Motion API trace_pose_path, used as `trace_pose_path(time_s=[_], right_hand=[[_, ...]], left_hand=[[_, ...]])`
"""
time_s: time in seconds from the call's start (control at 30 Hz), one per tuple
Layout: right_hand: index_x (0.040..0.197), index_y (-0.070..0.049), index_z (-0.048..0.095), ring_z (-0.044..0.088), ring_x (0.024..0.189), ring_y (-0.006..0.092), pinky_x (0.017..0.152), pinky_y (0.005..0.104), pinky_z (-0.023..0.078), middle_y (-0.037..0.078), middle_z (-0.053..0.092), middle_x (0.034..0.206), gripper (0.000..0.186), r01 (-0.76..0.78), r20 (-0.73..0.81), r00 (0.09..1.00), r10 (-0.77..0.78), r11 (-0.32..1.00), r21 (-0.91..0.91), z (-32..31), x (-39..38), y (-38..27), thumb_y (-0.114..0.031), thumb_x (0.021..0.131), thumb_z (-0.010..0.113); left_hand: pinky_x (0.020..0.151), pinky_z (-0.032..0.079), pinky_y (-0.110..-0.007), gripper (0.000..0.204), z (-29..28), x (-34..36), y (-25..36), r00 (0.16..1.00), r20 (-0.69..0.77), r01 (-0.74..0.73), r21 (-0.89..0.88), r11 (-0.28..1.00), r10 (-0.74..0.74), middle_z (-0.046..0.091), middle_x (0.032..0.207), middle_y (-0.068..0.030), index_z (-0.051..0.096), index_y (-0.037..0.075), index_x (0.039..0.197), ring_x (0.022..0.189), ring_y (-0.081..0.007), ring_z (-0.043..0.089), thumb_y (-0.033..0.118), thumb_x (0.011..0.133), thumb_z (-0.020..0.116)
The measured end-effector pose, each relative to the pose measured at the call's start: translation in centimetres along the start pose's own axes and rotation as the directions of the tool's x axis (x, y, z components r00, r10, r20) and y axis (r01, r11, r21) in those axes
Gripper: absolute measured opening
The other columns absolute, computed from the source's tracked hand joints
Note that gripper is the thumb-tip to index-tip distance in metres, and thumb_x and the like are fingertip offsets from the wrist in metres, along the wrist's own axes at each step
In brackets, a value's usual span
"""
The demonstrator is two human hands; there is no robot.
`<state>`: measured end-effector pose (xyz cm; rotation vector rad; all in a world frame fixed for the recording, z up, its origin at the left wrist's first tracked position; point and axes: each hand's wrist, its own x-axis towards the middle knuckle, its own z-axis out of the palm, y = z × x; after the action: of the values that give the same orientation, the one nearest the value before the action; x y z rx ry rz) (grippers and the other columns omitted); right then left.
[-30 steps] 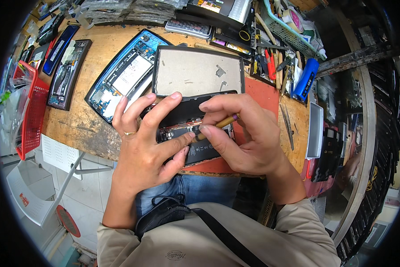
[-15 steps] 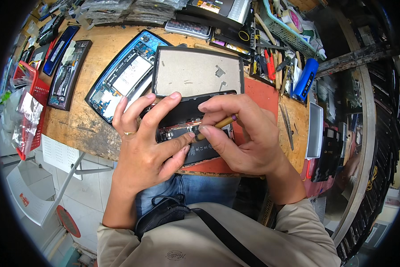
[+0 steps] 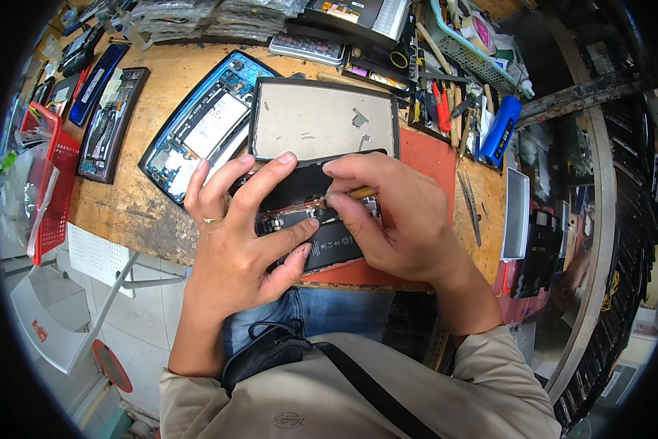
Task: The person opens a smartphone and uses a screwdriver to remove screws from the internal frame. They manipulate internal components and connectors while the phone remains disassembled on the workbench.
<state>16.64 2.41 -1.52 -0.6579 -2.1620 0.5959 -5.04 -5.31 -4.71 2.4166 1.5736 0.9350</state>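
Observation:
An opened phone (image 3: pixel 336 245) lies at the bench's front edge, its dark battery showing. Its black screen panel (image 3: pixel 292 183) is tilted up along the far side. My left hand (image 3: pixel 234 219) spans the phone, index fingertip pressed on the inner parts beside the battery, thumb at the near part, other fingers by the raised panel. Between thumb and fingers, my right hand (image 3: pixel 395 212) pinches a slim tool with a yellow-brown handle (image 3: pixel 361 193). The tool's working end is near the inner parts below the panel, mostly covered by my fingers; its exact kind is unclear.
Behind the phone sits a shallow dark-rimmed tray (image 3: pixel 322 117) with small metal pieces. Another opened phone with a blue frame (image 3: pixel 208 124) lies left of it. Tweezers (image 3: pixel 469 208) rest right, near a blue cylindrical device (image 3: pixel 501 130). A red basket (image 3: pixel 58 183) stands at the left edge.
My right hand has shifted slightly left and away from me, carrying the tool toward the raised panel. Its handle is now more covered. The left hand stays nearly in place.

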Motion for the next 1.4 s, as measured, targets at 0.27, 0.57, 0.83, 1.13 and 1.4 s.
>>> trace_pose_path(time_s=[0.27, 0.57, 0.83, 1.13, 1.4], right_hand=[[0.119, 0.004, 0.063, 0.074, 0.089, 0.0325, 0.075, 0.0408, 0.060, 0.016, 0.072, 0.105, 0.032, 0.009, 0.034, 0.999, -0.010, 1.000, 0.009, 0.3, 0.0, 0.1, 0.009, 0.089, 0.071], [0.121, 0.002, 0.066, 0.077, 0.082, 0.0273, 0.072, 0.0350, 0.061, 0.015, 0.074, 0.097, 0.037, 0.046, 0.034, 0.998, -0.045, 0.998, -0.037, 0.2, 0.3, 0.0, 0.010, 0.086, 0.076], [0.121, -0.003, 0.066, 0.066, 0.086, 0.0322, 0.073, 0.0420, 0.055, 0.013, 0.064, 0.099, 0.038, 0.062, 0.229, 0.971, -0.063, 0.998, 0.009, 0.1, 1.1, -0.8, 0.003, 0.084, 0.071], [0.116, -0.003, 0.065, 0.061, 0.080, 0.0327, 0.069, 0.0429, 0.048, 0.012, 0.058, 0.091, 0.033, 0.149, 0.234, 0.968, -0.095, 0.962, -0.228, -0.1, 2.2, -1.4, -0.010, 0.085, 0.073], [0.116, -0.001, 0.065, 0.060, 0.078, 0.0323, 0.068, 0.0423, 0.048, 0.012, 0.058, 0.090, 0.034, 0.116, 0.250, 0.967, -0.049, 0.959, -0.260, -0.2, 2.4, -1.7, -0.010, 0.084, 0.074]], left_hand=[[0.124, 0.016, -0.059, 0.023, 0.1, -0.1, -0.1, 1.000, 0.003, -0.001, -0.011, 1.000, 0.002, 0.054, 0.157, -0.0056, 0.086, 0.027, 0.096, 0.144, -0.0347, 0.041, 0.030, 0.074, 0.081], [0.124, 0.016, -0.059, 0.023, 0.0, -0.2, -0.2, 1.000, 0.003, -0.004, -0.010, 1.000, 0.004, 0.054, 0.157, -0.0055, 0.086, 0.027, 0.096, 0.145, -0.0352, 0.040, 0.030, 0.073, 0.081], [0.124, 0.018, -0.062, 0.026, -0.3, -0.2, -0.4, 0.999, 0.051, -0.009, -0.042, 0.999, 0.011, 0.054, 0.158, -0.0053, 0.086, 0.025, 0.095, 0.145, -0.0362, 0.041, 0.027, 0.071, 0.079], [0.124, 0.019, -0.062, 0.023, -0.2, -0.1, -0.5, 0.999, 0.031, -0.019, -0.058, 0.998, 0.021, 0.053, 0.158, -0.0055, 0.086, 0.024, 0.093, 0.144, -0.0358, 0.041, 0.025, 0.070, 0.079], [0.123, 0.019, -0.062, 0.021, -0.1, -0.3, -0.5, 1.000, 0.024, -0.018, -0.072, 0.997, 0.020, 0.054, 0.158, -0.0054, 0.085, 0.025, 0.091, 0.144, -0.0363, 0.041, 0.025, 0.071, 0.080]])
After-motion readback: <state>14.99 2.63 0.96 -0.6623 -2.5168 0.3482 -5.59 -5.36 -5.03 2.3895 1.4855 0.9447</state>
